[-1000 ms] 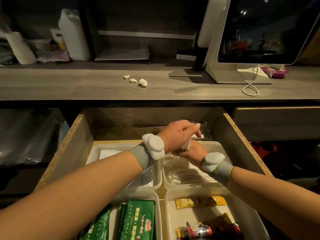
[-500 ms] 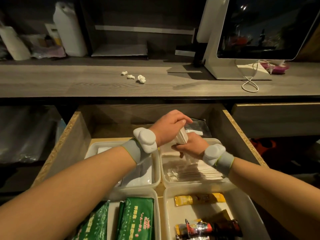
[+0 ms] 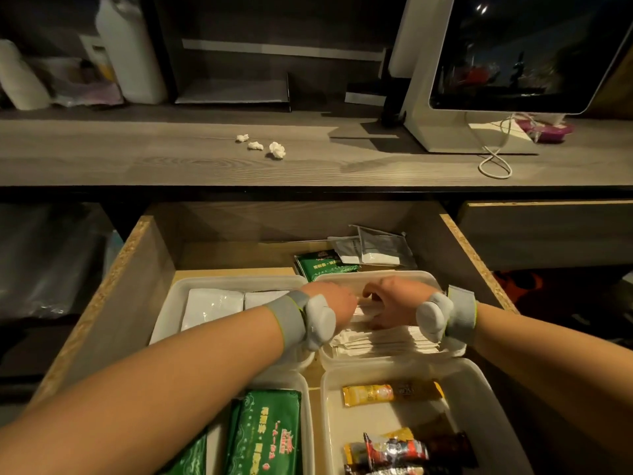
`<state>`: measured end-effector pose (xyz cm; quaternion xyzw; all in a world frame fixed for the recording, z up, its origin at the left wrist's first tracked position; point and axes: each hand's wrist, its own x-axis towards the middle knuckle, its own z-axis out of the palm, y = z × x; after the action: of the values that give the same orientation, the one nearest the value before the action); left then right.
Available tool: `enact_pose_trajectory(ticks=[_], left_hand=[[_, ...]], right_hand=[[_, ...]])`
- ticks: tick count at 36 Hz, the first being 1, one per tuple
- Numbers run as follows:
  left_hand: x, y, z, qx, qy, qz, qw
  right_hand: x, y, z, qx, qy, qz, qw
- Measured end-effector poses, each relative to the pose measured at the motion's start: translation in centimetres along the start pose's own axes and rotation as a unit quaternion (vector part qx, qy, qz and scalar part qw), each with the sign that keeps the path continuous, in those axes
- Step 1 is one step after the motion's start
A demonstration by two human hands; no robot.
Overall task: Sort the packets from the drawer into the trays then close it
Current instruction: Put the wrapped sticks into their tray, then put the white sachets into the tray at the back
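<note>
White packets [image 3: 383, 341] are lying in the centre-right tray [image 3: 376, 276] of the drawer [image 3: 113, 303], where my left hand [image 3: 330, 303] and right hand [image 3: 397, 303] are curling down onto them; I cannot tell if they are gripping.

Dim light falls on a grey wood-grain surface [image 3: 137, 159]; a white-framed monitor [image 3: 513, 53] stands at its right, a white jug [image 3: 133, 53] at back left.
</note>
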<state>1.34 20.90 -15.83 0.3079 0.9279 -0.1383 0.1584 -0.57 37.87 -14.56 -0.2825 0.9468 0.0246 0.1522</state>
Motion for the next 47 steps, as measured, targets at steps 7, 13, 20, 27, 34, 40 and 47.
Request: enact_pose_trajectory(ticks=[7,13,20,27,34,40,47], left_hand=[[-1.5,-2.3,-3.7,-0.238,0.097,0.000,0.966],[-0.5,-7.8,-3.9,-0.356,0.172,-0.146,0.907],[2.5,-9.1,-2.4,-0.324,0.105,-0.224,0.913],[4.5,-8.5,-2.6,-0.225,0.092,-0.114,0.963],[8.1,-6.9,-3.4,-0.174,0.065,-0.085,0.979],[8.8,-7.0,-3.9,-0.162,0.112,-0.085,0.977],[7.2,-7.8,-4.4,-0.276,0.240,-0.044,0.930]], right_hand=[[-0.5,1.4,-5.5,0.104,-0.010,0.023,0.994],[3.2,3.9,-7.5,0.080,0.128,0.106,0.983],[7.2,5.4,-4.1,-0.014,-0.039,0.140,0.989],[8.1,6.3,-3.9,-0.062,0.004,0.119,0.991],[7.4,6.6,-4.5,-0.044,0.058,0.125,0.990],[7.3,5.7,-4.0,0.021,0.043,0.132,0.990],[7.9,5.2,-4.3,-0.031,0.054,0.180,0.982]])
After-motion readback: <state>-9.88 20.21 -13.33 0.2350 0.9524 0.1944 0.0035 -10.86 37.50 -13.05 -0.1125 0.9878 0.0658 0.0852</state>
